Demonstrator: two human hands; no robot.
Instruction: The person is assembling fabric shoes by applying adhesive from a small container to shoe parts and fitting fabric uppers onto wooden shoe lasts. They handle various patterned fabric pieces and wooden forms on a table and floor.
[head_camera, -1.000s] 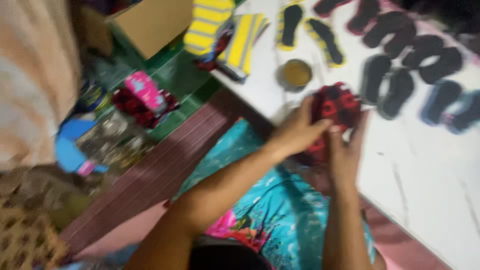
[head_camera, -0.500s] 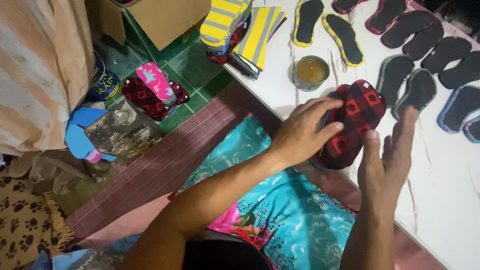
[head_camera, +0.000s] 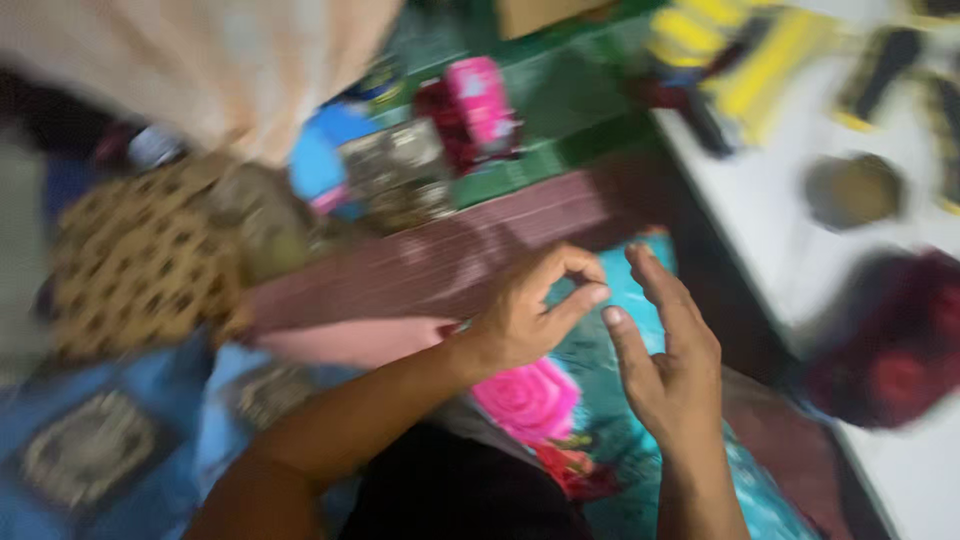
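Head view: red-black slipper upper (head_camera: 890, 345) (blurred) on white table (head_camera: 760, 200).

place: home footwear workshop | evidence: white table (head_camera: 760, 190) with cut soles (head_camera: 885, 65), glue tin (head_camera: 852, 190), red-black slipper upper (head_camera: 890, 345) | striped yellow sheets (head_camera: 720, 45) stacked | green tiled floor (head_camera: 560, 100) cluttered with fabric and boxes

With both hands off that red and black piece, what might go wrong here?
The red and black checked piece lies unheld near the white table's edge, so it might slip off. Both the left hand and the right hand hover empty over the turquoise flowered cloth; the blurred view makes reaching back uncertain.
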